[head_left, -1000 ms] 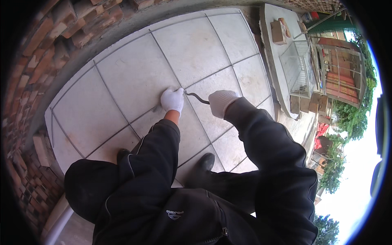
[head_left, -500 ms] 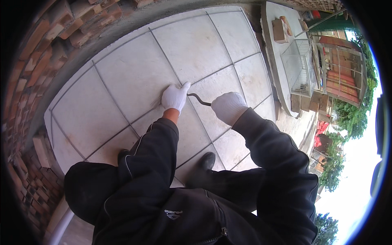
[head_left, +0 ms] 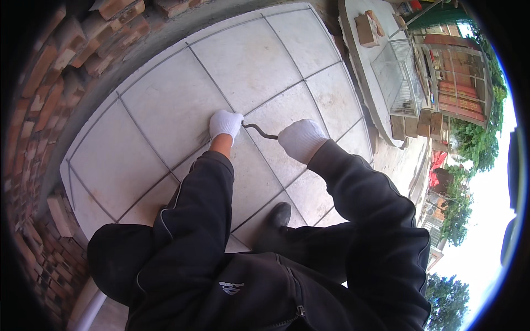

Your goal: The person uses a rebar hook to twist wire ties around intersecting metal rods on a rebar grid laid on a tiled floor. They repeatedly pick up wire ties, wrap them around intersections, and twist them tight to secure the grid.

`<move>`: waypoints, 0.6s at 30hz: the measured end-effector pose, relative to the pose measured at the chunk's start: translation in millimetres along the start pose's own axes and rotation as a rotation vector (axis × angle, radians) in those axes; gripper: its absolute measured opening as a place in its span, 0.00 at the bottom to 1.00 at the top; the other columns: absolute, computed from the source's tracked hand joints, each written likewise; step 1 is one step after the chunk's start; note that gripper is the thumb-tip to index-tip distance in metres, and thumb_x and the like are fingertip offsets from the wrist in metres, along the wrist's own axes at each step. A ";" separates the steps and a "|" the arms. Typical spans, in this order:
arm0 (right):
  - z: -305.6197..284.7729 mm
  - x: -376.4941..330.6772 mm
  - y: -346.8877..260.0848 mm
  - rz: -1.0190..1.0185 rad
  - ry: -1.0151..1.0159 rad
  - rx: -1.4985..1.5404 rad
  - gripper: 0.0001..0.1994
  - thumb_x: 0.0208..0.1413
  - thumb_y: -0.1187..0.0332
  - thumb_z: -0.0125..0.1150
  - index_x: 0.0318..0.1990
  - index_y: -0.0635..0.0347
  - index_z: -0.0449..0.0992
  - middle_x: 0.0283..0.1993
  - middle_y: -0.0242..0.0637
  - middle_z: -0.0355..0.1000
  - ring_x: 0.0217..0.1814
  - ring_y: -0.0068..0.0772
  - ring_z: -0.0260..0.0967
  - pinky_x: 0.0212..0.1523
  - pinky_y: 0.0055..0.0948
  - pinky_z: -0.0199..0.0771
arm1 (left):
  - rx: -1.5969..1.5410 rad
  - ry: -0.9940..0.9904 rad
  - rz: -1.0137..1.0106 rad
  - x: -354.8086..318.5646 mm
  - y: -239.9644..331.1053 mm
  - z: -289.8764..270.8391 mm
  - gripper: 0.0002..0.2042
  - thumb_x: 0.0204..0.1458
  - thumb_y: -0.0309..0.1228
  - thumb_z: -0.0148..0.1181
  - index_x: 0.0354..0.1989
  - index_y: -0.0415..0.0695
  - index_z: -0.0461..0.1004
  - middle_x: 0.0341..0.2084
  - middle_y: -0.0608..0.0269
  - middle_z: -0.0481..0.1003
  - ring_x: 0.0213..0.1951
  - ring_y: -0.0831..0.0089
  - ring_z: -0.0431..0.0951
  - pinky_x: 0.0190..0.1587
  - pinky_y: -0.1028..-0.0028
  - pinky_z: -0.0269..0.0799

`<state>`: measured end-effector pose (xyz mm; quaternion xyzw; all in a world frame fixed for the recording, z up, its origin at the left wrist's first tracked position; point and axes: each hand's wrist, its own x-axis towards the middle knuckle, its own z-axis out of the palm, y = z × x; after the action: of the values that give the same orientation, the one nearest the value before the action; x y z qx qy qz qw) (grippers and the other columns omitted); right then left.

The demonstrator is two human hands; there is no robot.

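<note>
"What's closest?"
"The black jacket (head_left: 254, 289), then a dark boot (head_left: 274, 218)."
"And the hands?"
"Both gloved in white. The right hand (head_left: 302, 141) is closed around one end of a bent metal hook (head_left: 269, 136). The left hand (head_left: 224, 122) has its fingers curled in; whether it pinches anything, I can't tell."
"Where's the hook?"
"Between the two hands, its other end right by the left one, near a crossing of the thin rods (head_left: 305, 80) that grid the white slab (head_left: 248, 55)."
"Farther off?"
"A brick wall (head_left: 49, 71) to the left, a wire cage (head_left: 407, 83) to the right, green trees (head_left: 475, 132) beyond."
</note>
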<state>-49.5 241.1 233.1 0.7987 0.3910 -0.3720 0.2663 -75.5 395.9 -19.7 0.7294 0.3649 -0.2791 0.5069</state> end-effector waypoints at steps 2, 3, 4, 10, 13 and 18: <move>-2.9 4.2 -3.4 -0.008 -0.006 -0.010 0.10 0.62 0.70 0.62 0.39 0.57 0.90 0.36 0.41 0.86 0.43 0.50 0.87 0.40 0.46 0.86 | -0.027 -0.006 -0.008 9.6 -6.4 -2.6 0.18 0.51 0.40 0.66 0.34 0.33 0.88 0.30 0.38 0.86 0.37 0.44 0.90 0.40 0.51 0.84; -2.9 4.2 -3.9 -0.003 -0.016 -0.012 0.10 0.62 0.71 0.62 0.39 0.57 0.90 0.36 0.41 0.86 0.43 0.50 0.87 0.40 0.46 0.86 | -0.039 -0.021 -0.007 8.5 -3.7 -1.7 0.18 0.51 0.40 0.66 0.33 0.33 0.88 0.27 0.39 0.85 0.34 0.46 0.90 0.38 0.51 0.84; -3.5 4.4 -3.5 -0.002 -0.019 -0.011 0.10 0.62 0.70 0.61 0.40 0.57 0.90 0.36 0.41 0.86 0.43 0.50 0.87 0.40 0.46 0.86 | -0.065 -0.026 -0.006 6.3 -3.0 -1.4 0.17 0.51 0.39 0.67 0.32 0.33 0.87 0.25 0.41 0.85 0.31 0.48 0.89 0.35 0.52 0.83; 6.7 1.7 8.9 -0.003 -0.005 0.065 0.10 0.63 0.69 0.61 0.42 0.58 0.89 0.39 0.44 0.86 0.45 0.52 0.87 0.43 0.48 0.85 | -0.247 -0.061 -0.042 -9.8 9.0 -9.6 0.11 0.52 0.30 0.73 0.25 0.35 0.84 0.18 0.55 0.80 0.17 0.65 0.79 0.20 0.62 0.72; 8.9 -2.6 11.2 0.042 0.022 0.243 0.12 0.66 0.64 0.60 0.44 0.59 0.88 0.40 0.48 0.85 0.46 0.56 0.85 0.47 0.52 0.84 | -0.298 -0.052 -0.067 -8.1 7.7 -11.1 0.11 0.52 0.30 0.75 0.25 0.34 0.84 0.18 0.54 0.81 0.17 0.65 0.79 0.19 0.63 0.71; 8.2 -10.5 12.9 0.199 0.079 0.603 0.19 0.72 0.56 0.58 0.44 0.65 0.85 0.41 0.57 0.83 0.48 0.64 0.82 0.51 0.57 0.80 | -0.314 -0.035 -0.080 -4.8 2.7 -10.4 0.12 0.54 0.29 0.76 0.25 0.34 0.82 0.19 0.53 0.81 0.16 0.66 0.79 0.19 0.63 0.71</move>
<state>-46.4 223.6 238.5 0.8898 0.1931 -0.4118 0.0373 -75.7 403.9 -11.0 0.6209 0.4242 -0.2511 0.6095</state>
